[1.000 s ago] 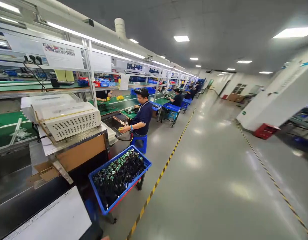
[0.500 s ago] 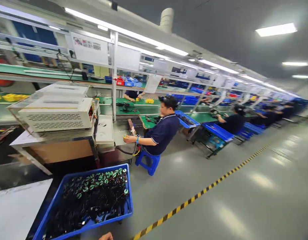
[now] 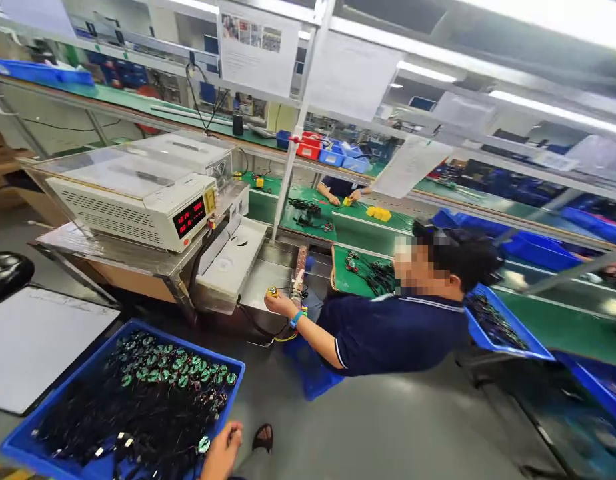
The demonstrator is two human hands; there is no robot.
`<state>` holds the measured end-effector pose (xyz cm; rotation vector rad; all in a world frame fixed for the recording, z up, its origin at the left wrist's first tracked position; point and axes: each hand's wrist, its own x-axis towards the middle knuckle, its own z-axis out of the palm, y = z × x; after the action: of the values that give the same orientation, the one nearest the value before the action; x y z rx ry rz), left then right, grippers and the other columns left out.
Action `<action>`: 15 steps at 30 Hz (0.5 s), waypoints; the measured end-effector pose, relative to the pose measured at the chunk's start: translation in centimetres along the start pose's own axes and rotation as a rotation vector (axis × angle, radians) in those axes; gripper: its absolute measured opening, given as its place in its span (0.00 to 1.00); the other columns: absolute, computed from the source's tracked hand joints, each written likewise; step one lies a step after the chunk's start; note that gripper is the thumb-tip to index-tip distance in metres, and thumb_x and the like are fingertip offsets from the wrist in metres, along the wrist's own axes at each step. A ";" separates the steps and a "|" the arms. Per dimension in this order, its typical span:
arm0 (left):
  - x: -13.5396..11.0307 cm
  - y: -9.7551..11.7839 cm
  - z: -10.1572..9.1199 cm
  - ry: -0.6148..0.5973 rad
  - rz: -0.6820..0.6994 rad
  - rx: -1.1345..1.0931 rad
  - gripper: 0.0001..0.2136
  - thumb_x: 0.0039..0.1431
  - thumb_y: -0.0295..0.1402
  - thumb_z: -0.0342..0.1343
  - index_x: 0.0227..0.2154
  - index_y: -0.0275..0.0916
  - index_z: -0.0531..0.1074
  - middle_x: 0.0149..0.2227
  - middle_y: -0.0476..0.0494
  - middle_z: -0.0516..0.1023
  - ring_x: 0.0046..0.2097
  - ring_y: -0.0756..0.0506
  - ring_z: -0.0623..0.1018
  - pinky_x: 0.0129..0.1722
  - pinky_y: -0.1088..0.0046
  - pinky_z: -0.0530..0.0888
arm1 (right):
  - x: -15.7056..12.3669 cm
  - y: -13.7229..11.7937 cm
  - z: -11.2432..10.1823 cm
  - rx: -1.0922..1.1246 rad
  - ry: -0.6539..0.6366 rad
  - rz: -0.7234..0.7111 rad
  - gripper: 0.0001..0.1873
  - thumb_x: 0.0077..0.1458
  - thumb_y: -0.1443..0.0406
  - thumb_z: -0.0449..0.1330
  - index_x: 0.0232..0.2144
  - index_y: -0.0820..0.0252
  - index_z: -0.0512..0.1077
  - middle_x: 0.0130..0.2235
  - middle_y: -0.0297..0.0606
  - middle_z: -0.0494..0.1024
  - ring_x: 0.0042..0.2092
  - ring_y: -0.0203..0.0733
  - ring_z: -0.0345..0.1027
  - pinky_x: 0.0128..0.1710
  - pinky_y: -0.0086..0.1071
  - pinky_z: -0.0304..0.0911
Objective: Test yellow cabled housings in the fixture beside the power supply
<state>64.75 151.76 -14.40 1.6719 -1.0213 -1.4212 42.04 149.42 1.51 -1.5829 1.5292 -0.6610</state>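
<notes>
Only one of my hands shows, at the bottom edge; it looks like my left hand (image 3: 221,455). Its fingers are curled shut beside the near right corner of a blue bin (image 3: 237,371). Whether they hold anything is hidden. The bin is full of black wired parts with round green boards (image 3: 163,373); one such part (image 3: 204,444) lies right by my knuckles. My sandalled foot (image 3: 263,438) stands just right of the hand. My right hand is out of view.
A seated co-worker in a dark polo (image 3: 393,332) holds a small yellow part (image 3: 273,291) at a steel bench. A white power-supply unit with a red display (image 3: 138,203) sits at left, with a whiteboard (image 3: 38,340) below it. Green conveyor benches and blue bins run right.
My view has swung left and down, much closer to the co-worker and the blue bin. My hand has risen from the bottom edge into view by the bin's corner.
</notes>
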 end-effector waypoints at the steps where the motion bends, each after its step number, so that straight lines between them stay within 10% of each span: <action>1: 1.0 2.5 1.2 0.049 0.035 -0.002 0.26 0.45 0.62 0.52 0.30 0.43 0.76 0.32 0.41 0.82 0.37 0.37 0.82 0.43 0.60 0.79 | 0.8 0.1 -1.1 0.013 0.011 0.007 0.17 0.66 0.52 0.57 0.49 0.54 0.74 0.49 0.37 0.78 0.47 0.44 0.75 0.44 0.39 0.74; 7: 9.0 12.6 5.2 0.316 0.198 0.027 0.22 0.58 0.52 0.50 0.39 0.39 0.76 0.43 0.33 0.83 0.45 0.37 0.82 0.49 0.55 0.78 | 15.6 -1.7 -5.3 0.085 0.124 0.044 0.31 0.62 0.43 0.50 0.47 0.62 0.78 0.42 0.46 0.82 0.44 0.49 0.76 0.48 0.38 0.71; 15: 20.8 19.0 7.8 0.586 0.183 0.199 0.21 0.59 0.40 0.55 0.51 0.34 0.72 0.53 0.29 0.77 0.57 0.34 0.75 0.59 0.50 0.71 | 42.3 -1.7 -4.2 -0.062 -0.262 0.083 0.17 0.64 0.55 0.61 0.48 0.62 0.74 0.52 0.44 0.77 0.54 0.47 0.71 0.58 0.49 0.65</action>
<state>56.50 124.57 -7.60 1.9180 -0.9574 -0.6590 44.78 107.15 -1.92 -1.5740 1.4223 -0.3472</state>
